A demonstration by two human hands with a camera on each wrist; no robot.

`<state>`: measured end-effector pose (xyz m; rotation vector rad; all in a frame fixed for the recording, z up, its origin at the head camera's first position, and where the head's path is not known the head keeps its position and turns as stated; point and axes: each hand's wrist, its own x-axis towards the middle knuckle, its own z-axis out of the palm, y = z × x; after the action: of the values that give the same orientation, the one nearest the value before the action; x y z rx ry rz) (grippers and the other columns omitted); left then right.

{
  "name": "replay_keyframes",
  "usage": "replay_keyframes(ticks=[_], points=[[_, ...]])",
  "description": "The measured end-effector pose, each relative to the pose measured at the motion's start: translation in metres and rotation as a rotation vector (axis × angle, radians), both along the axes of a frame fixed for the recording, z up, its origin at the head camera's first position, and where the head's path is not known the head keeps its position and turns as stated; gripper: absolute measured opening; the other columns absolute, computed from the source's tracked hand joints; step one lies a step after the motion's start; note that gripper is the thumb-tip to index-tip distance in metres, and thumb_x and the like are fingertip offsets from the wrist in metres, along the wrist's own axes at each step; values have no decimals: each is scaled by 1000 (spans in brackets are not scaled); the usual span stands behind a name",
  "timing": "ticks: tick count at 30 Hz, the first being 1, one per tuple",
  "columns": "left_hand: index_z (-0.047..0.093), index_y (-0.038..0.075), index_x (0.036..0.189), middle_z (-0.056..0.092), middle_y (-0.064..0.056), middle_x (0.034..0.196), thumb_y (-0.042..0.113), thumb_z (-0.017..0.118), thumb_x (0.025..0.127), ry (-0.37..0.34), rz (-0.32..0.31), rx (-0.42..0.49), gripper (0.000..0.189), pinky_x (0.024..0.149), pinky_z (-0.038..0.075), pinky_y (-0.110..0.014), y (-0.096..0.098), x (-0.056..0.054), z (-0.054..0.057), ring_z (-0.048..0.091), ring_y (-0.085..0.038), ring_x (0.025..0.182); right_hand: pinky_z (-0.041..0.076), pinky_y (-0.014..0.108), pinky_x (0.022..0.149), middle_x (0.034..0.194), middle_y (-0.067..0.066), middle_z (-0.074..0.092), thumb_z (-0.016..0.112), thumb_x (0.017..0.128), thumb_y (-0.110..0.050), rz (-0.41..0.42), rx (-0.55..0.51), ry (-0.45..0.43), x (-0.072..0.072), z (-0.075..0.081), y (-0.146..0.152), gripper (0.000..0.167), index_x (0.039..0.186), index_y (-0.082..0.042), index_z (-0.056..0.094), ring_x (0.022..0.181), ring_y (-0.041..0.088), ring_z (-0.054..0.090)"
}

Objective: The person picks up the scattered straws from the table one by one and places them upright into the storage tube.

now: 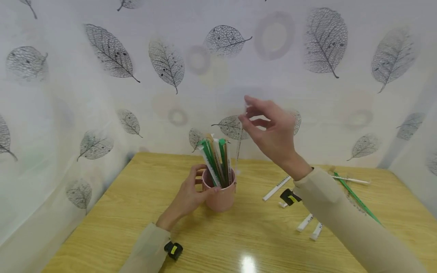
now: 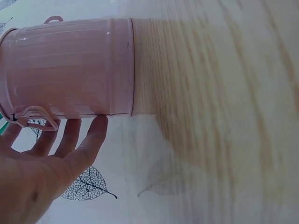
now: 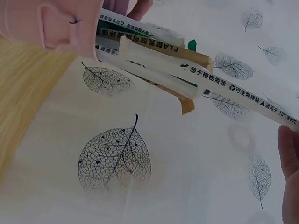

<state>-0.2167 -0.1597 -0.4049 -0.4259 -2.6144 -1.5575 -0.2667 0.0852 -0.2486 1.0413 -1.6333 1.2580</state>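
Observation:
A small pink pail [image 1: 220, 201] stands upright on the table, packed with paper-wrapped straws [image 1: 218, 163] in white, green and brown. My left hand [image 1: 187, 195] grips it from the left, thumb at the front rim; in the left wrist view, fingertips touch its side near a wire handle [image 2: 39, 114]. Higher up and to the right, my right hand [image 1: 273, 125] pinches the top of a white-wrapped straw [image 3: 243, 91] with printed lettering. That straw slants down towards the pail's mouth. Whether its lower end is inside cannot be told.
To the right lie several loose white-wrapped straws [image 1: 276, 188] and a green one [image 1: 356, 196], partly covered by my right forearm. Behind the wooden table [image 1: 136, 212] hangs a pale leaf-patterned cloth [image 1: 218, 76], which also encloses the sides.

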Motion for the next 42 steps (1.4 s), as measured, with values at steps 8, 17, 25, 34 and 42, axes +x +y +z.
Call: replay_keyframes(ticks=[8,17,25,34,42], points=[[35,26,147,55,-16,140,36,77,90,6,-10,-7,71,94,57,-48,0,-1,-1,62,-37,121,62,21,75,98,23,71,77,83,11,5,82,19,-2,-27,-13,42,124,9,66,90,20,73],[35,26,147,55,-15,140,36,77,90,7,-17,4,71,94,57,-47,-2,-1,-2,62,-36,121,63,24,74,98,19,70,77,80,14,9,151,68,-4,-64,-17,42,121,7,68,85,27,74],[36,25,147,55,-17,140,36,76,91,-2,-26,18,70,93,56,-47,-2,-2,-3,61,-38,123,63,25,71,102,18,71,78,79,15,37,198,-38,0,-96,-15,43,120,6,67,85,26,74],[36,28,148,54,-14,141,36,77,90,-19,-8,16,72,92,56,-43,-2,0,-1,61,-35,121,64,30,70,100,18,74,79,79,10,12,237,-53,1,-101,2,63,138,1,60,83,28,76],[36,28,147,54,-13,141,37,77,89,-20,-6,14,72,92,56,-44,-1,0,-1,61,-34,121,60,19,69,98,7,75,71,83,15,-93,606,-130,0,-106,75,32,108,-3,75,82,17,71]])
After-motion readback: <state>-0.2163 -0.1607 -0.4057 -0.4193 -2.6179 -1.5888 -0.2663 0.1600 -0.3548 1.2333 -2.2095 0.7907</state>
